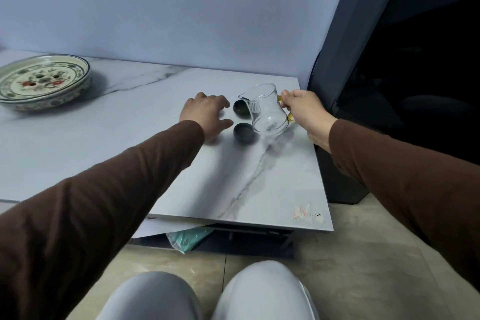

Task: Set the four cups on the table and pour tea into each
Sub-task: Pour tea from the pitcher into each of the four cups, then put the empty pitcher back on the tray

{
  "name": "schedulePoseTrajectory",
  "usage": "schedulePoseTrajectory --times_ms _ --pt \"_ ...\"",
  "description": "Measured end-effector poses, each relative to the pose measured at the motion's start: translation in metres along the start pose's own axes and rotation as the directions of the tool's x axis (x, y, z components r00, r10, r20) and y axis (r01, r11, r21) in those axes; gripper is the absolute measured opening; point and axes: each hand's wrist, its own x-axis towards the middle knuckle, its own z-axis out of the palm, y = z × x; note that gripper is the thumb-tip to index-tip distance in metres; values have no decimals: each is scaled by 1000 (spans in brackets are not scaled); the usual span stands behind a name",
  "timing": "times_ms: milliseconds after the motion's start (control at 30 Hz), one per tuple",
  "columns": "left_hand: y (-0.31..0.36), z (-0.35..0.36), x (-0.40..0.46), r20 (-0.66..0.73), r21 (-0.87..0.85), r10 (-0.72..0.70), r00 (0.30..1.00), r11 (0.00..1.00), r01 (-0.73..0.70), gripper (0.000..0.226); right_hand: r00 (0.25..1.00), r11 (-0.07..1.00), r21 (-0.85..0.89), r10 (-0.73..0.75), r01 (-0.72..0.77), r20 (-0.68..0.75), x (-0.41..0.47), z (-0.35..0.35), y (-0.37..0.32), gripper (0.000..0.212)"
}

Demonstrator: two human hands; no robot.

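Two small dark cups stand on the white marble table [155,163], a far cup [239,107] and a near cup [244,132]. A clear glass pitcher [265,112] with an amber handle is tilted, its spout over the far cup, and my right hand [301,112] grips the handle. My left hand [207,114] rests on the table just left of the two cups, fingers spread. Whether it covers other cups is hidden. Little liquid shows in the pitcher.
A patterned ceramic tea tray [44,83] sits at the table's far left. A dark cabinet [389,86] stands right of the table edge. A teal bag [187,236] and papers stick out under the tabletop. My knees are at the bottom.
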Motion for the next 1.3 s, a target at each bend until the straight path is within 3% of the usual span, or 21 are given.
schedulePoseTrajectory --times_ms 300,600,833,1000,1300 --pt "-48 -26 -24 -7 -47 -33 999 998 33 32 996 994 81 -72 68 53 -11 44 -21 37" --pt "-114 -11 22 -18 -125 -82 996 989 79 25 986 979 145 -154 144 60 38 99 -24 39" --pt "-141 -9 34 104 -191 -149 983 967 167 23 990 989 144 -48 29 132 57 117 -39 34" --pt "-140 -59 18 195 -177 -194 961 957 229 24 979 988 137 48 -76 200 38 116 -81 36" --pt "-129 -231 -31 265 -71 -242 933 960 269 29 948 978 119 130 -171 289 -24 109 -222 35"
